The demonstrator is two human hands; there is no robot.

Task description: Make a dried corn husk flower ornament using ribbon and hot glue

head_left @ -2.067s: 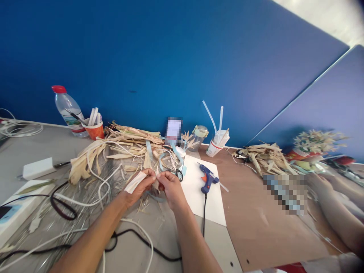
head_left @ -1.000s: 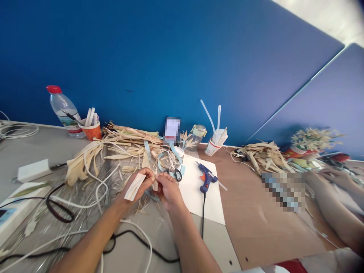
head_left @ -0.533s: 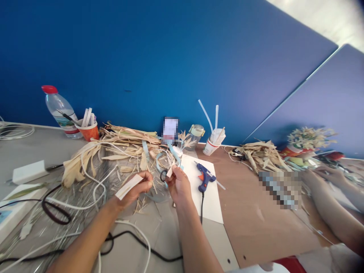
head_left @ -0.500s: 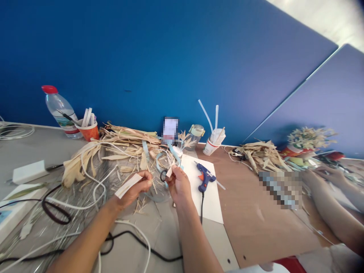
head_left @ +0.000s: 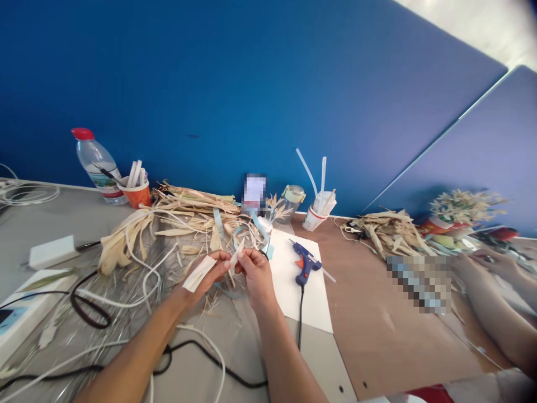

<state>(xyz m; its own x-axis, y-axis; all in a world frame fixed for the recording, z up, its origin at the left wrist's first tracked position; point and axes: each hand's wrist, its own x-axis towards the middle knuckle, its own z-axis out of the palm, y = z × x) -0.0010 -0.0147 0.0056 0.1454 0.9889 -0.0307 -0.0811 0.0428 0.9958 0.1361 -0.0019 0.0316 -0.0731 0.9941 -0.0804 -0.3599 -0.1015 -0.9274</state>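
Observation:
My left hand [head_left: 210, 273] is closed, its thumb and fingertips pinching the lower edge of a small pointed corn husk piece [head_left: 238, 253]. Across the back of that hand lies a pale, straight-cut husk strip [head_left: 198, 274]; whether fingers grip it is hidden. My right hand [head_left: 257, 274] pinches the same pointed piece from the other side, so both hands nearly touch. A black ring [head_left: 264, 254], like a scissors handle, shows behind my right fingers; the rest of it is hidden. Husk scraps [head_left: 188, 249] lie on the table beyond.
A blue glue gun [head_left: 305, 262] rests on white board [head_left: 321, 308] to the right. Cables [head_left: 201, 358] and a power strip [head_left: 25, 305] lie left. Behind stand a bottle [head_left: 98, 168], cups [head_left: 316, 217] and a jar [head_left: 293, 198]. Another person's arms [head_left: 490, 302] are at far right.
My right hand has moved left and down to meet my left hand. The pointed husk piece is now between both hands' fingertips. The black ring has shifted to the right behind my right hand.

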